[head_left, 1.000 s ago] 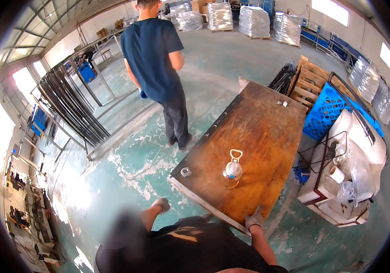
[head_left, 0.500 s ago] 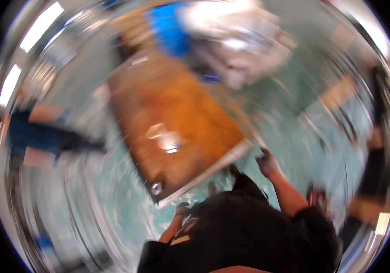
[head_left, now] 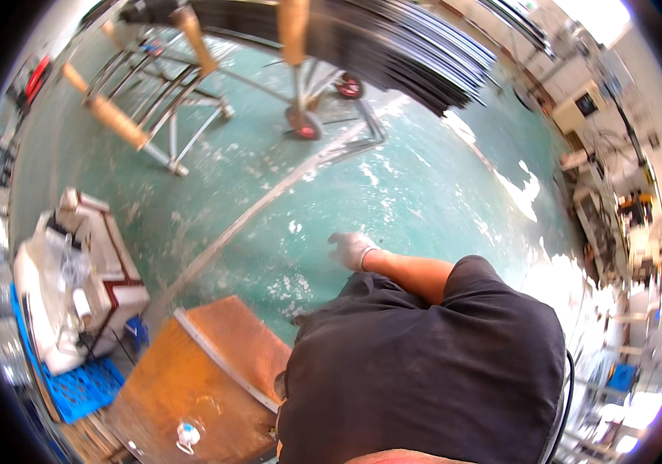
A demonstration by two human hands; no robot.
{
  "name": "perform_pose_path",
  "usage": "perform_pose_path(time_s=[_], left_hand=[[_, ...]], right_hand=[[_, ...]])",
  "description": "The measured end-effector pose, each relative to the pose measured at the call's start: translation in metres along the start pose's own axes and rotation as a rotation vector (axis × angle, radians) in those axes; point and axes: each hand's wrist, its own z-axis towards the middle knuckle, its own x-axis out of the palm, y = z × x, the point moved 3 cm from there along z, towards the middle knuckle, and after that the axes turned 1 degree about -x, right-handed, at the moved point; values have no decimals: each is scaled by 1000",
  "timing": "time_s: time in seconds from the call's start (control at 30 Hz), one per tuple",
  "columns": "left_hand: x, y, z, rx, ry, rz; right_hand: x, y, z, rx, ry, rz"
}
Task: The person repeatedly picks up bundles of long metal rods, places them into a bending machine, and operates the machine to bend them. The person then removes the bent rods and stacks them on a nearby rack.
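My right hand (head_left: 352, 249), in a whitish work glove, is held out in front of me above the green floor. Its fingers reach to the left and hold nothing that I can see. My left hand does not show; my dark-clothed body hides that side. To my lower left stands a worn orange-brown table (head_left: 162, 375) with a pale metal strip (head_left: 222, 359) along it. A small white-and-blue object (head_left: 188, 435) lies on its top.
Long dark bars (head_left: 416, 58) lie on wheeled racks ahead, with a roller-topped stand (head_left: 165, 127) farther left. At left, a white-and-maroon machine (head_left: 103, 259) stands by a blue plastic crate (head_left: 87, 389). Machinery (head_left: 605, 209) lines the right wall.
My view has swung right, so the table has shifted from the middle to the lower left. The bar racks have come into view, and my left hand has gone out of it.
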Motion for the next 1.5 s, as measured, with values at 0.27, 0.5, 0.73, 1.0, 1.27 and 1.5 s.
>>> perform_pose_path(time_s=[0.27, 0.5, 0.73, 1.0, 1.27, 1.5], left_hand=[[-58, -188, 84, -534, -9, -871], [-68, -488, 83, 184, -143, -372], [-120, -679, 154, 281, -35, -368], [-249, -875, 215, 416, -295, -1227], [-358, -1027, 146, 747, -733, -835], [-323, -1080, 148, 584, -1072, -687]], right_hand=[[-131, -171, -50, -160, -208, 84], [-353, -255, -79, -206, -671, 239], [-519, -278, -49, -272, -964, 42], [-619, -291, 48, -51, -743, -167], [-648, -263, 137, 23, -551, -496], [-682, -260, 154, -18, -312, -463]])
